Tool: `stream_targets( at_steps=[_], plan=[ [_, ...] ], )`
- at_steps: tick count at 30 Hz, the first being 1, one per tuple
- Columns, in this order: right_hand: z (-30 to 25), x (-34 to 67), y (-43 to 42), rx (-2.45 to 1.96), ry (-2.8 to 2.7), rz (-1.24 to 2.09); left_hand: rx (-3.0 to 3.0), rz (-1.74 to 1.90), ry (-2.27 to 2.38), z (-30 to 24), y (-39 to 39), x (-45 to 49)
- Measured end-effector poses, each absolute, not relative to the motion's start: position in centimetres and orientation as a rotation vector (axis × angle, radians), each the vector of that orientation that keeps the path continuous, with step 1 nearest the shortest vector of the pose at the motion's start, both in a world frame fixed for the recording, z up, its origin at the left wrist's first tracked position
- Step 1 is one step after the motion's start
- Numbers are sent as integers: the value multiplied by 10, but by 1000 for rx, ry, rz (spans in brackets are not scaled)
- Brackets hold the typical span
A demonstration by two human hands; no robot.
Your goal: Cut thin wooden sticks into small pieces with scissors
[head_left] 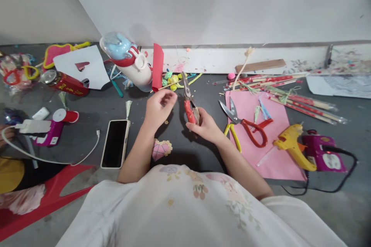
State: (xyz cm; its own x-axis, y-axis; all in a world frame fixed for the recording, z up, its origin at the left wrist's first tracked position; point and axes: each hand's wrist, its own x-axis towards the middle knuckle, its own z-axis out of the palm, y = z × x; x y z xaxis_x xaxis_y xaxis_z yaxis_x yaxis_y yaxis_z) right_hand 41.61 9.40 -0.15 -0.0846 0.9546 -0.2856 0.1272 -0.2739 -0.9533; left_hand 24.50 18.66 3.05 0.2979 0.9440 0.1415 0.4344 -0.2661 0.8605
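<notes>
My right hand (204, 125) is wrapped round the handles of red-handled pliers (189, 111), their metal jaws pointing away from me. To the left of the pliers, my left hand (160, 106) is raised with its fingers curled in; whatever it may hold is hidden. A thin wooden stick (166, 86) shows just beyond the left fingers. On the table near my body lies a pink heart-shaped piece (161, 149) with crossing dark lines and a tan bumpy edge. A tiny tan bit (166, 122) lies between the hands.
Red-handled scissors (252, 127) and a yellow glue gun (295, 146) rest on pink paper (275, 166) at right. Wrapped sticks (304, 104) lie behind. Leftward are a phone (116, 144), water bottle (136, 67), red can (66, 84) and white cable (89, 150).
</notes>
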Motion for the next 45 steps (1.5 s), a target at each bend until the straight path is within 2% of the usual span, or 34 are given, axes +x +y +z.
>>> stream_targets(
  at_steps=[3, 6, 15, 45],
  plan=[
    [2, 414, 92, -1550, -1365, 1329, 2276, 1053, 1413, 33, 193, 235],
    [5, 410, 89, -1517, -1443, 1360, 2465, 1020, 1421, 31, 197, 232],
    [11, 412, 88, -1405, -1487, 1478, 2395, 1076, 1381, 25, 199, 229],
    [4, 414, 88, -1143, -1427, 1636, 2475, 851, 1287, 37, 201, 218]
  ],
)
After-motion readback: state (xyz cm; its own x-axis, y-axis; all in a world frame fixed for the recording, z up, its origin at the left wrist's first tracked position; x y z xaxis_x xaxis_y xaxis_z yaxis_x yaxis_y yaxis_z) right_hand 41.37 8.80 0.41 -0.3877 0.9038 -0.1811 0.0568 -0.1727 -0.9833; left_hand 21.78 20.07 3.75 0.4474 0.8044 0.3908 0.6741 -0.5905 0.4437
